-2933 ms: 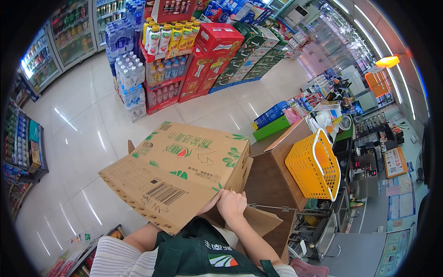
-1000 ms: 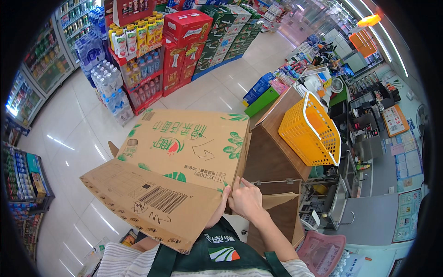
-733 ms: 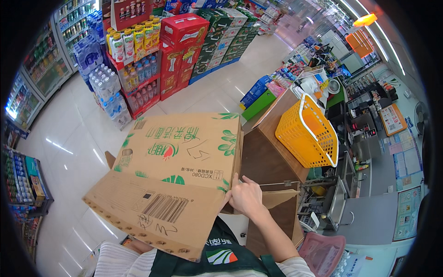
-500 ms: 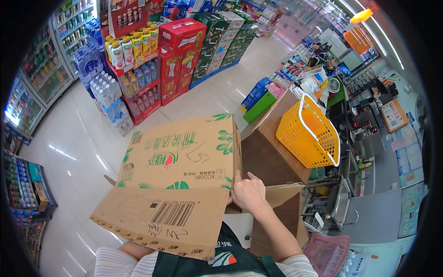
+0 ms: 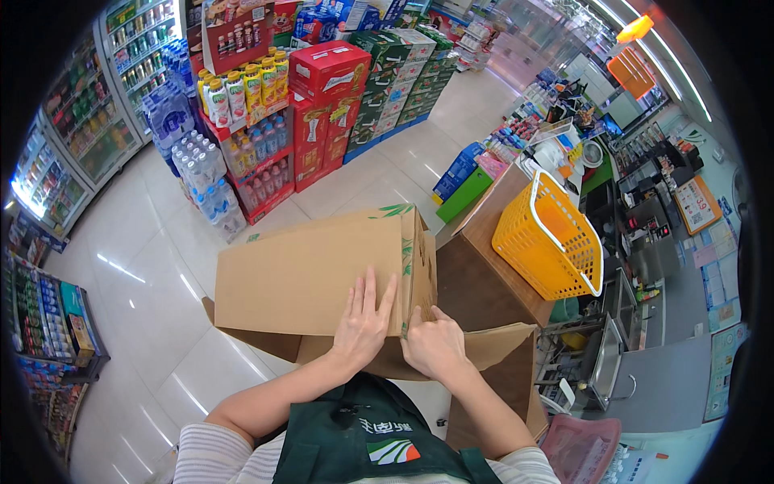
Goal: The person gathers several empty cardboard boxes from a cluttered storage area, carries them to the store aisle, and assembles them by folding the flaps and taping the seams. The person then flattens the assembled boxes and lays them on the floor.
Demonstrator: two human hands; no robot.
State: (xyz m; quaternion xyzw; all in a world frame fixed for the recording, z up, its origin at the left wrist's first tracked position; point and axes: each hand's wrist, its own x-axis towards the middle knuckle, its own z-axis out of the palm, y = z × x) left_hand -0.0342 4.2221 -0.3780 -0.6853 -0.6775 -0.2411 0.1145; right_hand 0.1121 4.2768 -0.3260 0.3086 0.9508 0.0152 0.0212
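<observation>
A large brown cardboard box (image 5: 418,242) with green leaf prints is in front of me. One wide flap (image 5: 306,270) lies folded over its printed side, plain face showing. My left hand (image 5: 362,327) rests flat on this flap near its right end, fingers stretched and slightly spread. Beside it, at the box's near right corner, my right hand (image 5: 434,343) grips the cardboard edge, thumb and forefinger uppermost; its other fingers are partly hidden. Another flap (image 5: 496,343) sticks out to the right, past my right hand. The box's underside is hidden.
A yellow shopping basket (image 5: 544,242) with a white handle stands on the brown counter (image 5: 481,226) at the right. Stacked drink boxes (image 5: 326,105) and bottle packs (image 5: 201,173) stand ahead. A pink plastic basket (image 5: 579,444) is at the lower right.
The near flap with the barcode has swung up and over, covering the printed side. My left hand has come into view on top of it. The right hand stays at the corner.
</observation>
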